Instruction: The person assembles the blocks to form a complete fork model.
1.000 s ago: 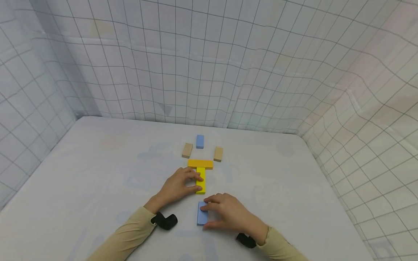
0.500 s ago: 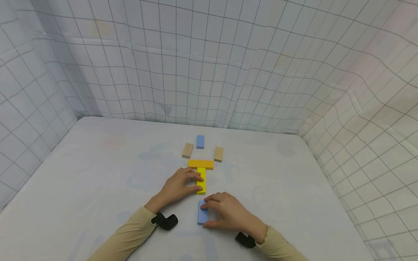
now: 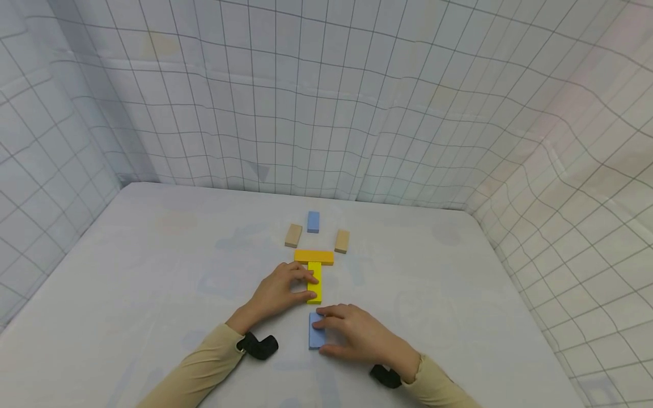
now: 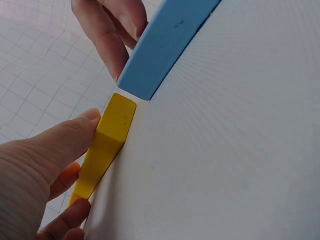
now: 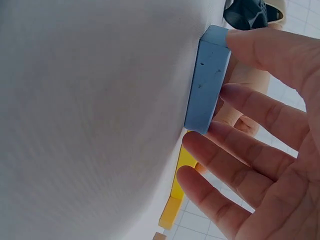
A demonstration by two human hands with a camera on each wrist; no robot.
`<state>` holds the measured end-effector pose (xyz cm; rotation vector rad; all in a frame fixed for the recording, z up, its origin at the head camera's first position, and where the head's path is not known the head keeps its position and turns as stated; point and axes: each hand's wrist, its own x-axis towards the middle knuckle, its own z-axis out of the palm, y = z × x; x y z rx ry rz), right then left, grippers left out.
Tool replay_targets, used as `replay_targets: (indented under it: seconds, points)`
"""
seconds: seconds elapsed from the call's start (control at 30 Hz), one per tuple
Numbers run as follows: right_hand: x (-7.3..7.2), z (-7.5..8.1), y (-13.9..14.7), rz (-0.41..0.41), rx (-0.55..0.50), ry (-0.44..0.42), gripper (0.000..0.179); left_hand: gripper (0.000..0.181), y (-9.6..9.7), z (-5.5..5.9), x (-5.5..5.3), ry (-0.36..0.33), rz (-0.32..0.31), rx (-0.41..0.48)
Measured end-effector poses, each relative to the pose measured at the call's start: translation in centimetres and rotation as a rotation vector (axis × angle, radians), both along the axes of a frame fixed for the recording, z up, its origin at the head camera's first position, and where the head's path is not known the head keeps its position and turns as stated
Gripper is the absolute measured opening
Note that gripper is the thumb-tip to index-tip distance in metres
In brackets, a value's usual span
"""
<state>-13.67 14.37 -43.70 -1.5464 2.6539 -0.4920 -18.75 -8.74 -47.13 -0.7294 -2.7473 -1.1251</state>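
In the head view, my left hand (image 3: 278, 289) holds a yellow block (image 3: 314, 286) lying flat, thumb at its near part and fingertips farther along. The left wrist view has my thumb on the upper face of that yellow block (image 4: 107, 140). A yellow-orange block (image 3: 313, 258) lies crosswise at its far end, making a T. My right hand (image 3: 354, 334) grips a light blue block (image 3: 316, 331) just nearer than the yellow one, with a narrow gap between them. In the right wrist view, my thumb touches the near end of the blue block (image 5: 207, 82), and fingers reach along its side.
Beyond the T lie a smaller blue block (image 3: 313, 221) and two plain wooden blocks, a left one (image 3: 293, 235) and a right one (image 3: 342, 241). All rest on a white-covered table (image 3: 433, 283). Grid-patterned curtains (image 3: 326, 113) hang around it. Black devices sit at both wrists.
My right hand has slid the light blue block slightly away from me, toward the yellow block. The left hand and the other blocks stay in place.
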Motion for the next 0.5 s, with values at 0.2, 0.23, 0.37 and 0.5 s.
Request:
replay_targets:
  seconds: [0.2, 0.23, 0.37, 0.5]
  points:
    - [-0.01, -0.16, 0.00, 0.016, -0.025, 0.007, 0.038, 0.025, -0.04, -0.04, 0.01, 0.001, 0.002, -0.009]
    - [-0.02, -0.20, -0.02, 0.019, -0.031, 0.012, 0.038, 0.024, -0.05, -0.02, 0.02, 0.000, 0.002, -0.009]
    - [-0.08, -0.24, -0.12, 0.025, -0.039, 0.030, 0.038, 0.025, -0.09, -0.01, 0.02, 0.004, -0.004, -0.008]
    - [-0.13, -0.24, -0.24, 0.021, -0.020, 0.056, 0.038, 0.025, -0.08, -0.09, -0.05, 0.005, -0.005, -0.010]
